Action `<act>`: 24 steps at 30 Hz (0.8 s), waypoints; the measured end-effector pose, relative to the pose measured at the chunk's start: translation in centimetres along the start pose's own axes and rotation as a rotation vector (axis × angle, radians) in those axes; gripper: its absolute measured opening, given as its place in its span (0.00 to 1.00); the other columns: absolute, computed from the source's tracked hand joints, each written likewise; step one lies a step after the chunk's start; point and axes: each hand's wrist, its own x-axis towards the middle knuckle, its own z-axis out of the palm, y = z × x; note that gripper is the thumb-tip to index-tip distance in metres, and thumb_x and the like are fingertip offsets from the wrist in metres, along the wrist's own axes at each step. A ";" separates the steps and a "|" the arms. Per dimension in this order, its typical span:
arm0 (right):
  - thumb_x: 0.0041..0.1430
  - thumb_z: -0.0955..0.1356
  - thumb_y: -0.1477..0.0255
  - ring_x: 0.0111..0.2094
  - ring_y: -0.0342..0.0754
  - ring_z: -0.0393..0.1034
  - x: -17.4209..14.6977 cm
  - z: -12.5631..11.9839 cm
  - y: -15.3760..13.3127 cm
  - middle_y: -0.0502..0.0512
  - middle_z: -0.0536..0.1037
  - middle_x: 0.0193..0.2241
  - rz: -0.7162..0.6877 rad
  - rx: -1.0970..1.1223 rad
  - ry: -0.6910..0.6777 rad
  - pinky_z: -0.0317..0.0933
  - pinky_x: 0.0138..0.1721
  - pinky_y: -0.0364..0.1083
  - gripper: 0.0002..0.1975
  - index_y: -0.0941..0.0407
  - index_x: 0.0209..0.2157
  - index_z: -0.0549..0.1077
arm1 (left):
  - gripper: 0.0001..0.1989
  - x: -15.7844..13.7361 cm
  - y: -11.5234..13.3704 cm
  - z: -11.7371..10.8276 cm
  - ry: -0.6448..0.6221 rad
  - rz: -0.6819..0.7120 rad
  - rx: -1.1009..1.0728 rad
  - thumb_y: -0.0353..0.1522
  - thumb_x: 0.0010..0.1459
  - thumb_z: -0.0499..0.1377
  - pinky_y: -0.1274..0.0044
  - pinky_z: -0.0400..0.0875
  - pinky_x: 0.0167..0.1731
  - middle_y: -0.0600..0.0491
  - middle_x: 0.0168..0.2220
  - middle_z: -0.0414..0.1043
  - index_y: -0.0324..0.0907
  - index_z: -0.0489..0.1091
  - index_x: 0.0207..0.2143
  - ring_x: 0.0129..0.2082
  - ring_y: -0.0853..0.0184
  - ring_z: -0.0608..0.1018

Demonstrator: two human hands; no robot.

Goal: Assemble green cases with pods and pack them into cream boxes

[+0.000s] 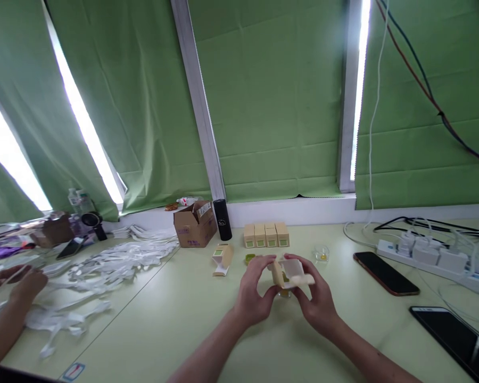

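Between my two hands is a small tan cardboard box (278, 275) with its flaps open and a pale inside showing. My left hand (252, 295) grips its left side, thumb below and fingers on top. Closed on the right side and flaps is my right hand (318, 300). Just under the box a small clear glass piece (285, 293) with a yellowish tint shows, partly hidden. A small green item (249, 258) lies behind my left fingers. Another tan box (222, 259), its flap open, lies to the left. A clear glass dish (321, 253) stands to the right.
Several closed tan boxes (266, 235) stand in a row at the back, beside a black cylinder (222, 219) and a brown carton (195, 223). Phones (386, 273) and a power strip (431, 258) lie right. At left another person's hands (27, 284) work near white strips (123, 260).
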 end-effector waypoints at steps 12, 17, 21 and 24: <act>0.67 0.68 0.58 0.45 0.51 0.77 0.9 -0.1 -0.6 0.60 0.71 0.59 0.234 0.119 0.064 0.73 0.47 0.52 0.24 0.46 0.60 0.60 | 0.34 2.8 -0.3 1.6 0.059 -0.618 -0.548 0.50 0.58 0.66 0.69 0.76 0.43 0.40 0.53 0.76 0.45 0.59 0.59 0.37 0.63 0.82; 0.69 0.65 0.55 0.43 0.49 0.77 1.1 -0.2 -0.2 0.60 0.62 0.64 0.205 0.058 0.024 0.75 0.45 0.50 0.19 0.47 0.56 0.68 | 0.31 3.0 -0.7 2.3 0.084 -0.605 -0.571 0.49 0.60 0.65 0.71 0.76 0.41 0.41 0.55 0.74 0.47 0.61 0.58 0.34 0.67 0.81; 0.69 0.65 0.56 0.44 0.48 0.77 1.2 -0.4 0.2 0.59 0.58 0.64 0.222 0.062 -0.041 0.74 0.49 0.50 0.17 0.47 0.54 0.73 | 0.25 2.2 -1.2 2.8 0.114 -0.561 -0.541 0.47 0.64 0.61 0.72 0.75 0.41 0.41 0.58 0.72 0.47 0.64 0.57 0.39 0.65 0.81; 0.67 0.67 0.56 0.44 0.48 0.78 1.1 -0.4 0.4 0.59 0.59 0.62 0.243 0.100 -0.053 0.74 0.50 0.50 0.17 0.47 0.53 0.74 | 0.23 1.3 -1.5 2.6 0.123 -0.535 -0.436 0.46 0.68 0.57 0.74 0.75 0.38 0.41 0.60 0.70 0.46 0.65 0.59 0.36 0.67 0.80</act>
